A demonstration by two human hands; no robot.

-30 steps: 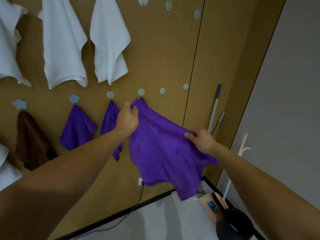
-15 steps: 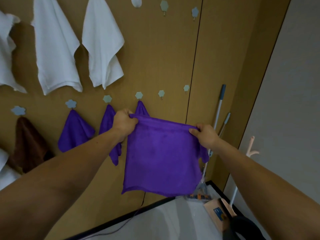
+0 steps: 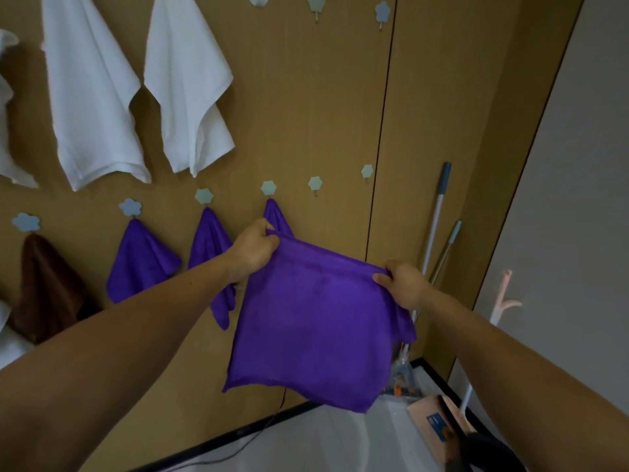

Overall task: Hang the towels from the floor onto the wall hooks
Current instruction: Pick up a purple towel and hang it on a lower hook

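The left hand (image 3: 253, 250) and right hand (image 3: 401, 284) each pinch a top corner of the purple towel (image 3: 316, 328), stretched flat before the wall. It looks soft and light (likely floppy), so gathering one corner should suit the free hook (image 3: 315, 183).

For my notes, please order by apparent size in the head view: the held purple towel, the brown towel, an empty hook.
1. held purple towel, though it is nearest the camera
2. brown towel
3. empty hook
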